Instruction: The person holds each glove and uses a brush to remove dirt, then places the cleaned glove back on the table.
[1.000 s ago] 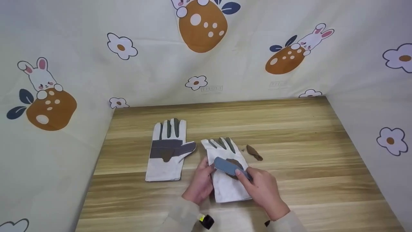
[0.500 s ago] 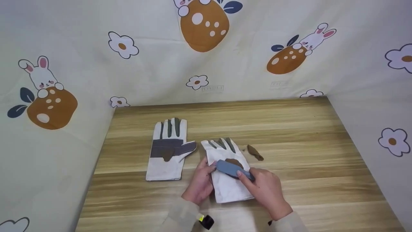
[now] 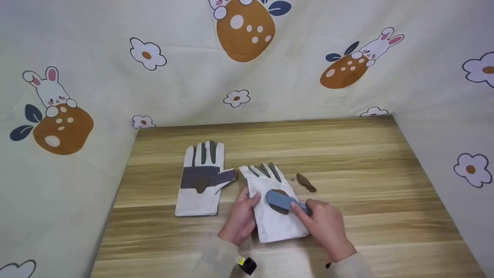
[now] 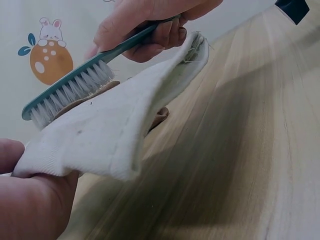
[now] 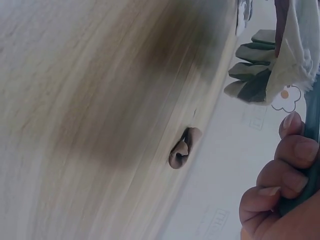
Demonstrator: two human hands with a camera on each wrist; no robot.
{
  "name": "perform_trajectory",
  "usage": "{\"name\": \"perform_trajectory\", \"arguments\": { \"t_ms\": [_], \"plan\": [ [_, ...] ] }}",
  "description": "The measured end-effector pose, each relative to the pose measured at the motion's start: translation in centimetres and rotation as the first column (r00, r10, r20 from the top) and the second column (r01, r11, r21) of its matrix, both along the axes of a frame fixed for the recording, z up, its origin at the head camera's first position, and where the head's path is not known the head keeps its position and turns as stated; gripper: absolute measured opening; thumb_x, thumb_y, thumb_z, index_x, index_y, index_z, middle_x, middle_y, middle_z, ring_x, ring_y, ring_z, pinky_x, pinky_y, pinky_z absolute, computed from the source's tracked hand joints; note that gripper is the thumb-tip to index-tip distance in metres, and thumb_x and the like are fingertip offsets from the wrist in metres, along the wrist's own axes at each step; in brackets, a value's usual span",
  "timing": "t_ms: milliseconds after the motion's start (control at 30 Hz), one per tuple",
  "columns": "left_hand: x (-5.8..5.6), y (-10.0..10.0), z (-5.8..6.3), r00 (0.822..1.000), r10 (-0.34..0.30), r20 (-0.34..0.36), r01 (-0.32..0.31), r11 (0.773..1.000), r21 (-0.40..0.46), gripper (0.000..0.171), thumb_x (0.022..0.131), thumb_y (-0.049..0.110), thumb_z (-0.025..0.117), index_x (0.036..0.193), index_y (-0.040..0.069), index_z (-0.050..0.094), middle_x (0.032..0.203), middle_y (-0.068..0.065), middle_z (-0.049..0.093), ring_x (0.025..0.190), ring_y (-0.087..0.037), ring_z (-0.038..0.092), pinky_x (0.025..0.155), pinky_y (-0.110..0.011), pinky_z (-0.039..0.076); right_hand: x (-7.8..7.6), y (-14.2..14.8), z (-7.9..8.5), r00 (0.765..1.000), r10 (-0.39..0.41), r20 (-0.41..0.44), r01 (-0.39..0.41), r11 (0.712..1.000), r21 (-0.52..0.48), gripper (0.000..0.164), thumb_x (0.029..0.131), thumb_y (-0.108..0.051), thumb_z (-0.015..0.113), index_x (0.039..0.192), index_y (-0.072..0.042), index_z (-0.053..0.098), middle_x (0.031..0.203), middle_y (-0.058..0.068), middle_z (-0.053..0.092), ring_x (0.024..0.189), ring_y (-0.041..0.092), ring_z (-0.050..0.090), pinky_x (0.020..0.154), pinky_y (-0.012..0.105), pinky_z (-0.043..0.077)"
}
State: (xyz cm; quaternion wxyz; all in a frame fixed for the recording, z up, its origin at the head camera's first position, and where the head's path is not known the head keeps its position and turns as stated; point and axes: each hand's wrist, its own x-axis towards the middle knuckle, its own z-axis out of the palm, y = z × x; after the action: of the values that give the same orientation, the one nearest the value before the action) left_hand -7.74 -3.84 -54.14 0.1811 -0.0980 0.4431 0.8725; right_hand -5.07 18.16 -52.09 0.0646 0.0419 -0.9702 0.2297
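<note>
My left hand (image 3: 241,216) pinches the left edge of a white work glove (image 3: 270,227), thumb on top. In the left wrist view, the held glove (image 4: 100,135) is raised off the table, its cuff end gaping. My right hand (image 3: 324,224) grips a blue-green scrubbing brush (image 3: 278,200) by its handle. White bristles (image 4: 75,90) face down against a brown patch (image 3: 278,210) on the glove, partly hidden by the brush head. A second glove (image 3: 197,202), white with a purple-grey palm band and a brown patch, lies flat to the left.
A twisted brown scrap (image 3: 306,182) lies on the wood-grain table (image 3: 386,193), just right of the held glove. Pale cloth walls (image 3: 185,88) printed with rabbits and flowers stand at the back and both sides.
The brush and my right hand have shifted to the right across the glove, away from my left thumb. My left hand keeps its hold; the flat glove and scrap stay put.
</note>
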Motion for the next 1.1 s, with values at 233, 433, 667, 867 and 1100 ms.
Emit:
{"name": "perform_trajectory", "arguments": {
  "t_ms": [233,433,667,867,1100],
  "plan": [
    [0.2,0.0,0.1,1.000,-0.003,0.002,0.003,1.000,-0.010,0.059,0.106,0.008,0.043,0.160,0.005,0.018,0.158,-0.021,0.037,0.135,-0.022,0.049,0.118,-0.040,0.040,-0.1,0.4,0.0,0.998,-0.035,0.057,0.036,0.999,-0.018,0.050,0.093,-0.057,0.064,0.063,-0.018,0.053,0.057,-0.004,0.044,0.055,0.014,0.041,0.052,0.030,0.030],
    [0.2,0.1,0.3,1.000,-0.007,-0.001,0.007,1.000,-0.016,0.060,0.106,0.010,0.043,0.160,0.005,0.018,0.159,-0.021,0.035,0.139,-0.025,0.045,0.119,-0.041,0.037,-0.4,0.7,0.3,0.992,-0.078,0.098,0.081,0.996,-0.024,0.052,0.093,-0.060,0.062,0.067,-0.015,0.061,0.059,-0.002,0.049,0.055,0.016,0.044,0.052,0.030,0.031],
    [0.1,0.2,0.1,1.000,0.001,-0.003,-0.001,1.000,0.000,0.058,0.106,0.009,0.042,0.160,0.007,0.019,0.157,-0.021,0.038,0.136,-0.023,0.049,0.116,-0.039,0.041,-0.5,0.1,0.3,0.993,-0.101,0.054,0.105,0.992,-0.076,0.048,0.092,-0.054,0.066,0.064,-0.016,0.061,0.057,-0.004,0.050,0.054,0.014,0.044,0.052,0.029,0.031],
    [0.2,0.2,0.1,1.000,0.008,-0.023,-0.006,0.997,0.075,0.055,0.108,0.011,0.037,0.159,0.005,0.018,0.157,-0.019,0.037,0.132,-0.019,0.050,0.118,-0.039,0.039,-0.3,-1.3,0.2,0.999,-0.030,0.013,0.032,0.992,-0.126,0.045,0.093,-0.052,0.067,0.062,-0.020,0.058,0.058,-0.008,0.049,0.054,0.009,0.042,0.052,0.026,0.033],
    [0.3,0.1,0.1,1.000,0.015,-0.024,-0.013,0.998,0.059,0.057,0.108,0.011,0.038,0.160,0.006,0.015,0.160,-0.023,0.032,0.136,-0.024,0.048,0.119,-0.044,0.038,-0.2,-1.2,0.1,0.999,-0.024,-0.026,0.022,0.997,-0.070,0.045,0.090,-0.051,0.070,0.061,-0.020,0.055,0.058,-0.007,0.049,0.054,0.010,0.042,0.052,0.027,0.032]
  ]
}}
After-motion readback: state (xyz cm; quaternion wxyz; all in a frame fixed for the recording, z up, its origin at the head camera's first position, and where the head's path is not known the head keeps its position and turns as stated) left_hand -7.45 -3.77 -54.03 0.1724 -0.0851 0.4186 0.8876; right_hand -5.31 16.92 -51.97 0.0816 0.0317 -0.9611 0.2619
